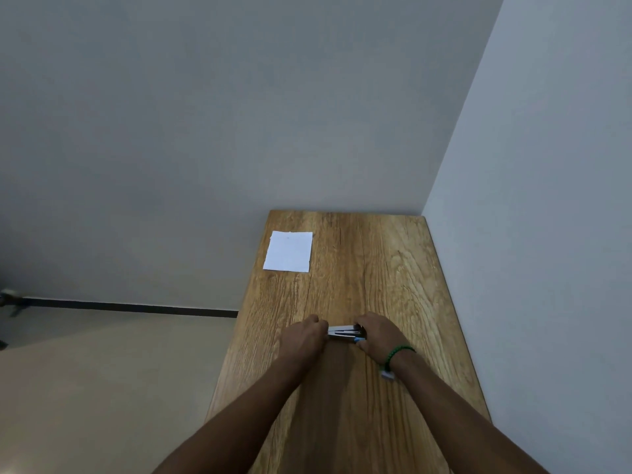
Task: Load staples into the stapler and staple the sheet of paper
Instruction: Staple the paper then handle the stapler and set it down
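A small silver and dark stapler (343, 331) lies sideways on the wooden table (393, 268), held between both hands. My left hand (304, 338) closes on its left end and my right hand (379, 335) grips its right end. Only the middle of the stapler shows; both ends are hidden by my fingers. I cannot make out any staples. A white sheet of paper (289, 251) lies flat at the far left corner of the table, well away from the hands.
The table stands in a corner, with a grey wall (530, 200) along its right side and another behind it. Its left edge drops to a beige floor (102, 388). A green bead bracelet (396, 354) circles my right wrist.
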